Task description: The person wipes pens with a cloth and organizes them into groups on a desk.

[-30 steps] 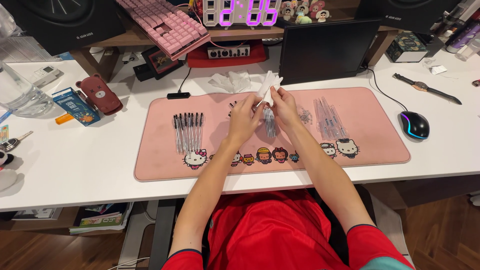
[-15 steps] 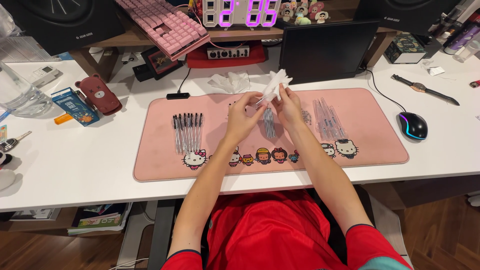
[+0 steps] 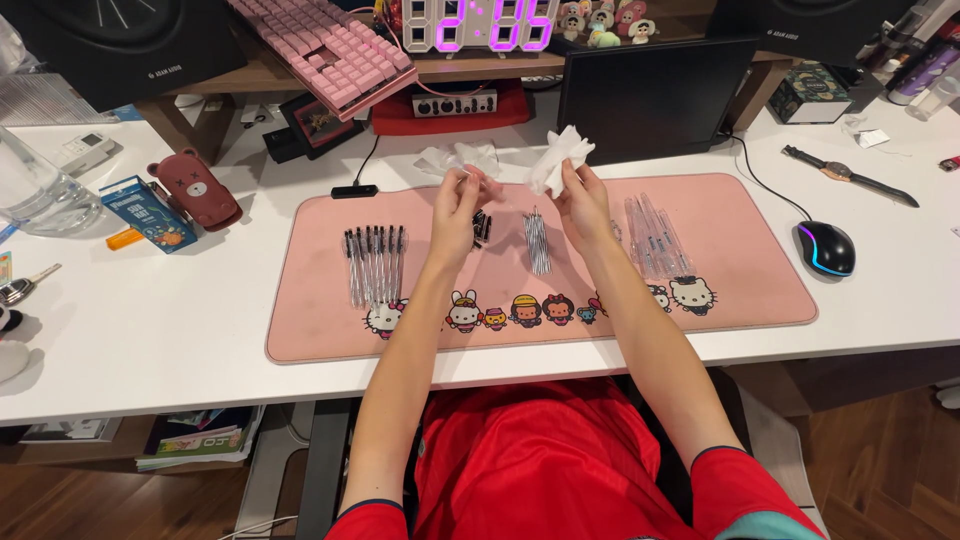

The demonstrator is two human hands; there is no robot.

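1. Above the pink desk mat point(image 3: 760, 300), both hands are raised off its surface, near the mat's far edge and roughly over its middle.
2. Right hand point(image 3: 583, 205): fingers closed in a pinch on a crumpled white tissue point(image 3: 560, 160), which sticks up past the fingertips, toward the black monitor point(image 3: 650, 100) behind the mat.
3. Left hand point(image 3: 458, 210): fingers curled narrow around something small; what it holds cannot be told from this view. It sits just left of the right hand, apart from it.
4. On the mat, under the gap between the hands, lies a small bundle of thin pen refills point(image 3: 537, 243), lined up toward the person.
5. Just right of the left hand's fingers, on the mat, a small dark cluster of pen parts point(image 3: 482, 228); detail too fine to resolve.
6. Left part of the mat: a row of black pens point(image 3: 375, 262), side by side, parallel.
7. Right part of the mat: a group of clear pen barrels point(image 3: 655, 235), loosely fanned.
8. Beyond the mat's far edge, on the white desk point(image 3: 150, 330), a clear crumpled wrapper point(image 3: 455, 158).
9. Right of the mat: a black computer mouse point(image 3: 825, 248), well apart from the hands.
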